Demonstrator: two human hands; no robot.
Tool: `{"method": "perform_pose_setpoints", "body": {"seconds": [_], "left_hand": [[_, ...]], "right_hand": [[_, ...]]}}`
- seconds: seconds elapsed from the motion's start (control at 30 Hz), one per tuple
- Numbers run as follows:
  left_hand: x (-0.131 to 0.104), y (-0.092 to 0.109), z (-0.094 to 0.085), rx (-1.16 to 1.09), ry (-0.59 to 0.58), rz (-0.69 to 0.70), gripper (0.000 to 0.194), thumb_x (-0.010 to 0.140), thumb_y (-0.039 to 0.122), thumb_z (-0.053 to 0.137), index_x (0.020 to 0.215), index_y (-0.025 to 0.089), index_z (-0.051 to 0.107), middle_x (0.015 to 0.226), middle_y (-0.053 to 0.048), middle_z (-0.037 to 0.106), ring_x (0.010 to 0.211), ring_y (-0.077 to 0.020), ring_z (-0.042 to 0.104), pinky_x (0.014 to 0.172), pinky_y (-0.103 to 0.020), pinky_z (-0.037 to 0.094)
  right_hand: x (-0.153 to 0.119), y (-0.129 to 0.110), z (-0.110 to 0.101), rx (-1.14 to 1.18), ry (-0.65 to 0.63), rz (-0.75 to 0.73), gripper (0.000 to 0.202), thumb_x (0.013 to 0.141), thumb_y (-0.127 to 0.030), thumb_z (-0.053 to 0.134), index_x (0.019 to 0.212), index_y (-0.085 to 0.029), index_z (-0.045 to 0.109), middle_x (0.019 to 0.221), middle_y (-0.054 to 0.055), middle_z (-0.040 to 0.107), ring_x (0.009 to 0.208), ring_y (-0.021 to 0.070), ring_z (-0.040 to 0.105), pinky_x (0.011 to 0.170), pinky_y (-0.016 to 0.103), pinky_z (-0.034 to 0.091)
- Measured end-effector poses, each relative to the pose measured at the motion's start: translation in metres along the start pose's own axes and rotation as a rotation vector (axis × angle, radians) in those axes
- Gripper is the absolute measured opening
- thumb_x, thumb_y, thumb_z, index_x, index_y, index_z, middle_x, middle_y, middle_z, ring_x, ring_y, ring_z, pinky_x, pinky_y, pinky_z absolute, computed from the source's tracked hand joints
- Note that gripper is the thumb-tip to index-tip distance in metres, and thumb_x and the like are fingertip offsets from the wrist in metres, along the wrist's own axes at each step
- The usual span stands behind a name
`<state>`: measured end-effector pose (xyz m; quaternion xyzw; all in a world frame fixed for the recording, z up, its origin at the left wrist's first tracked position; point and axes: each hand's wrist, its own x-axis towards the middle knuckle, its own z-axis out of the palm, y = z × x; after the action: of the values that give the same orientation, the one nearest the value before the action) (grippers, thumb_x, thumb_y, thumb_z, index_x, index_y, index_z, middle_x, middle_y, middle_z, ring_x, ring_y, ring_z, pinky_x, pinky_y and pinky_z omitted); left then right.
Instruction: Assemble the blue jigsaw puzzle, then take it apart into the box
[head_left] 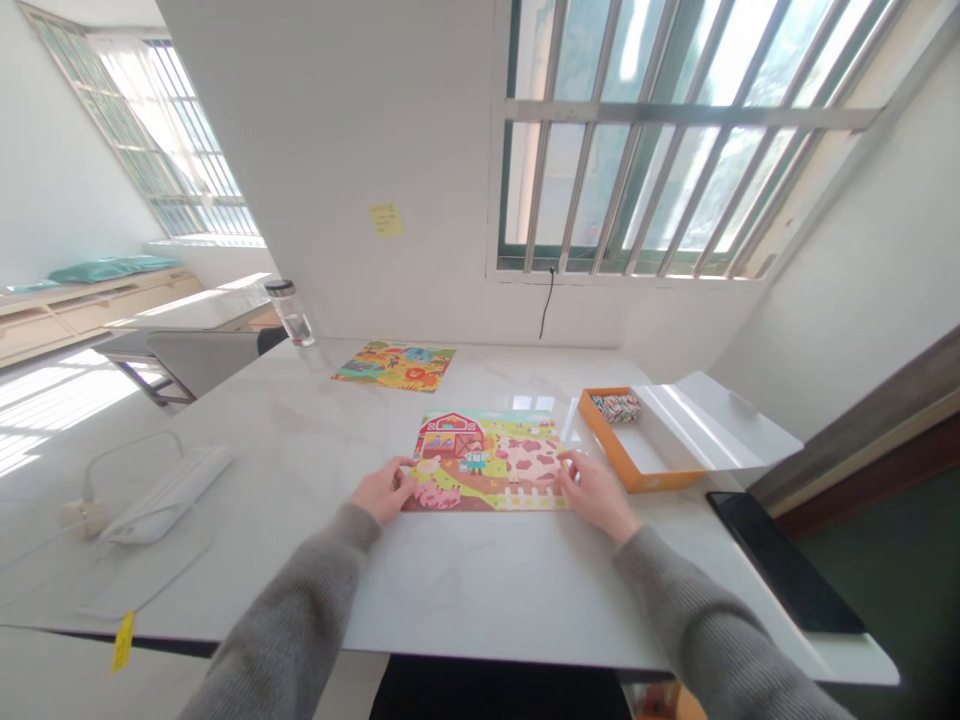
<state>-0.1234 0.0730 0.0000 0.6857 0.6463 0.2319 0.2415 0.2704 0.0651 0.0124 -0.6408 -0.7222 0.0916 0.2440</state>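
A farm picture sheet (480, 485) with a red barn, a spotted cow and a pink pig lies on the white table in front of me. My left hand (385, 489) pinches its left edge with curled fingers. At the opposite edge, my right hand (598, 493) holds the sheet near the cow, thumb and fingers closed. Just right of that hand is an orange box (616, 452) with its white lid open; small mixed-colour pieces (616, 408) are heaped in its far left corner. Behind the farm sheet lies a second picture sheet (394, 366) with jungle animals.
A clear bottle (292, 316) stands at the table's back left. A white power strip (169, 495) with cables lies on the left. Near the right edge rests a black tablet-like slab (784, 560). The wall and barred window (675, 115) rise behind the table (480, 600).
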Motion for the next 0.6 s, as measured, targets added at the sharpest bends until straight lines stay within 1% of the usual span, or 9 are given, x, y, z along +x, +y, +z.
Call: {"method": "perform_pose_setpoints", "body": {"seconds": [0.07, 0.1, 0.17, 0.23, 0.33, 0.4, 0.47, 0.53, 0.6], "left_hand": [[0.025, -0.003, 0.0, -0.04, 0.0, 0.05, 0.037, 0.085, 0.036, 0.046, 0.115, 0.02, 0.061, 0.083, -0.001, 0.066, 0.07, -0.0174, 0.062, 0.072, -0.029, 0.05], [0.039, -0.004, 0.001, -0.025, 0.034, 0.08, 0.036, 0.086, 0.034, 0.046, 0.115, 0.02, 0.062, 0.09, -0.002, 0.068, 0.076, -0.0177, 0.062, 0.077, -0.029, 0.051], [0.066, -0.004, 0.005, 0.08, 0.118, 0.123, 0.035, 0.084, 0.025, 0.048, 0.114, 0.017, 0.064, 0.105, -0.007, 0.068, 0.09, -0.0193, 0.062, 0.089, -0.031, 0.049], [0.09, -0.001, 0.009, 0.21, 0.187, 0.13, 0.037, 0.085, 0.023, 0.048, 0.119, 0.019, 0.064, 0.118, -0.008, 0.066, 0.108, -0.0232, 0.058, 0.101, -0.036, 0.043], [0.117, 0.005, 0.015, 0.326, 0.2, 0.109, 0.042, 0.088, 0.023, 0.048, 0.128, 0.022, 0.06, 0.134, -0.007, 0.061, 0.12, -0.0285, 0.05, 0.104, -0.043, 0.04], [0.129, 0.009, 0.016, 0.345, 0.185, 0.083, 0.042, 0.089, 0.024, 0.049, 0.129, 0.024, 0.06, 0.137, -0.006, 0.059, 0.123, -0.0294, 0.048, 0.103, -0.044, 0.039], [0.136, 0.013, 0.016, 0.337, 0.165, 0.046, 0.038, 0.088, 0.026, 0.051, 0.123, 0.026, 0.064, 0.134, -0.005, 0.06, 0.122, -0.0291, 0.049, 0.102, -0.042, 0.04], [0.135, 0.014, 0.018, 0.334, 0.152, 0.032, 0.034, 0.087, 0.027, 0.053, 0.118, 0.027, 0.067, 0.129, -0.006, 0.061, 0.121, -0.0289, 0.049, 0.101, -0.041, 0.04], [0.129, 0.015, 0.022, 0.364, 0.163, 0.055, 0.034, 0.085, 0.028, 0.056, 0.117, 0.027, 0.068, 0.123, -0.008, 0.061, 0.119, -0.0295, 0.049, 0.101, -0.041, 0.039]], "right_hand": [[0.007, -0.005, 0.003, -0.1, 0.028, -0.07, 0.027, 0.093, -0.026, 0.046, 0.112, -0.02, 0.064, 0.098, 0.007, 0.067, 0.089, 0.0216, 0.061, 0.078, 0.03, 0.043], [0.009, -0.008, 0.006, -0.145, 0.046, -0.12, 0.026, 0.093, -0.025, 0.047, 0.111, -0.02, 0.064, 0.103, 0.009, 0.066, 0.096, 0.0231, 0.059, 0.083, 0.031, 0.043], [0.009, -0.014, 0.012, -0.208, 0.065, -0.219, 0.024, 0.093, -0.025, 0.049, 0.111, -0.02, 0.065, 0.112, 0.011, 0.063, 0.107, 0.0259, 0.054, 0.091, 0.034, 0.04], [0.007, -0.018, 0.017, -0.218, 0.05, -0.284, 0.025, 0.094, -0.026, 0.048, 0.113, -0.022, 0.064, 0.118, 0.011, 0.06, 0.111, 0.0267, 0.05, 0.095, 0.036, 0.039], [0.003, -0.022, 0.018, -0.192, 0.007, -0.316, 0.027, 0.097, -0.027, 0.044, 0.118, -0.023, 0.061, 0.121, 0.011, 0.057, 0.114, 0.0259, 0.048, 0.097, 0.037, 0.038], [0.002, -0.023, 0.015, -0.193, -0.017, -0.31, 0.027, 0.098, -0.028, 0.043, 0.119, -0.023, 0.06, 0.121, 0.01, 0.057, 0.114, 0.0259, 0.048, 0.098, 0.037, 0.037], [0.001, -0.025, 0.009, -0.216, -0.045, -0.304, 0.027, 0.099, -0.028, 0.042, 0.118, -0.023, 0.06, 0.119, 0.011, 0.058, 0.114, 0.0263, 0.048, 0.097, 0.038, 0.037], [-0.002, -0.028, 0.001, -0.252, -0.09, -0.305, 0.027, 0.099, -0.028, 0.042, 0.117, -0.023, 0.061, 0.117, 0.011, 0.058, 0.114, 0.0267, 0.049, 0.095, 0.038, 0.038], [-0.008, -0.033, -0.006, -0.289, -0.144, -0.32, 0.026, 0.099, -0.028, 0.041, 0.114, -0.022, 0.061, 0.117, 0.012, 0.058, 0.114, 0.0273, 0.05, 0.092, 0.038, 0.039]]}}
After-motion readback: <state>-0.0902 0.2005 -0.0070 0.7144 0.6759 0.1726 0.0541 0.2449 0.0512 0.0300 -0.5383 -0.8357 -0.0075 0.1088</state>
